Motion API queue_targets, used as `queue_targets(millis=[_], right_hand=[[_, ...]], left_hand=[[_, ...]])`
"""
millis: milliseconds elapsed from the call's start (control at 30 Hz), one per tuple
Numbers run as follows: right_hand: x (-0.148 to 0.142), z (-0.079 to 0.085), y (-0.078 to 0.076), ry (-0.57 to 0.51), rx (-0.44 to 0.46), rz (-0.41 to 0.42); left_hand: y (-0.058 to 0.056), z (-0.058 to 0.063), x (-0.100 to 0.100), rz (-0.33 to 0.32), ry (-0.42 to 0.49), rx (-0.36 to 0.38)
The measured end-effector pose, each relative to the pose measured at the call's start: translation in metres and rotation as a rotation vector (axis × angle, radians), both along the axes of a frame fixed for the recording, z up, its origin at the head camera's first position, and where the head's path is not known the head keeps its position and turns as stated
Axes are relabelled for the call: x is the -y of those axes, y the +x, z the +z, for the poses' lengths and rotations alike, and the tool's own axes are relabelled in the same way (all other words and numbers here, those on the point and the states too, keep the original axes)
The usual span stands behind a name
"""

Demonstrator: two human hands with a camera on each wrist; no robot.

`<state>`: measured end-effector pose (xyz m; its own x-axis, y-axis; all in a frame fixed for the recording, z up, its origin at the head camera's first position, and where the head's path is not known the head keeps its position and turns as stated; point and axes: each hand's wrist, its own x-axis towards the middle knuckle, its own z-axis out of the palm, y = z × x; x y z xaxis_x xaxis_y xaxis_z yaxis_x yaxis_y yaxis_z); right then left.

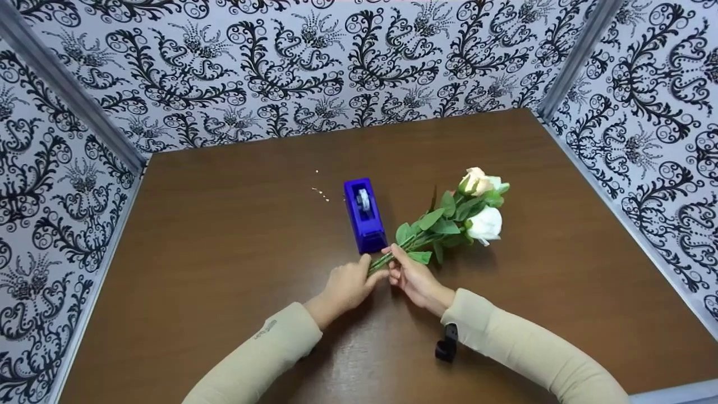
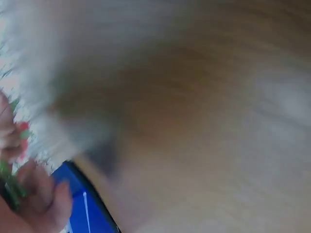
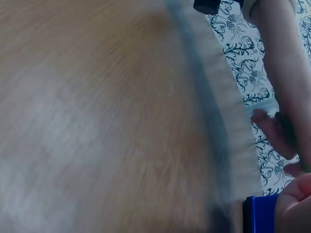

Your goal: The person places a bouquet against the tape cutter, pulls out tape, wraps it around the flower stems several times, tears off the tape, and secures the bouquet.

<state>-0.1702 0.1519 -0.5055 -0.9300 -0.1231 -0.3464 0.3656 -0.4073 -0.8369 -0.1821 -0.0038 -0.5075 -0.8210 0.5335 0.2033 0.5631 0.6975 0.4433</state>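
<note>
Slanting up to the right in the head view is a bunch of artificial roses (image 1: 443, 221), with green leaves, a white rose (image 1: 485, 225) and a peach rose (image 1: 475, 182). My left hand (image 1: 345, 285) grips the lower ends of its stems. Just above, my right hand (image 1: 416, 279) pinches the same stems between thumb and fingers. The left wrist view shows green stems (image 2: 14, 189) in a hand at the lower left corner. A blue tape dispenser (image 1: 366, 219) with a roll of tape stands beyond the hands, its front end near the right fingertips.
Several tiny pale scraps (image 1: 321, 193) lie left of the dispenser on the brown table (image 1: 235, 224). Patterned walls (image 1: 269, 73) enclose the back and sides. A black strap piece (image 1: 447, 345) hangs by the right cuff. Much of both wrist views is blurred.
</note>
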Motion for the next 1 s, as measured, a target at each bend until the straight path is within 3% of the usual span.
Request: queue_targets(millis=[67,133,167,233,300,367,467,567,700,833,1000], right_hand=[[-0.003,0.0,0.0,-0.033,-0.004,0.029],[-0.004,0.001,0.0,-0.058,-0.002,0.058],[-0.005,0.001,0.0,-0.068,0.002,0.067],[-0.005,0.001,0.0,-0.084,0.012,0.068],[-0.003,0.002,0.001,-0.101,0.024,0.048],[0.0,0.003,0.002,-0.13,0.039,0.011],[0.006,0.004,0.005,-0.186,0.073,-0.036],[0.012,0.006,0.008,-0.213,0.103,-0.05],[0.014,0.008,0.011,-0.136,0.1,-0.088],[0.011,0.011,0.007,-0.046,0.094,-0.14],[0.006,0.013,0.0,-0.027,0.146,-0.161]], left_hand=[[-0.004,0.008,0.001,-0.021,0.162,0.337],[-0.008,0.011,0.003,-0.046,0.3,0.582],[-0.01,0.011,0.004,-0.067,0.341,0.653],[-0.012,0.01,0.005,-0.113,0.36,0.67],[-0.011,0.008,0.006,-0.145,0.334,0.571],[-0.01,0.007,0.005,-0.146,0.288,0.418],[-0.008,0.006,0.004,-0.109,0.185,0.217],[-0.007,0.006,0.004,-0.064,0.062,0.065],[-0.007,0.004,0.006,-0.042,-0.07,-0.145],[-0.01,-0.001,0.008,-0.074,-0.109,-0.386],[-0.02,-0.006,0.008,-0.11,-0.157,-0.69]])
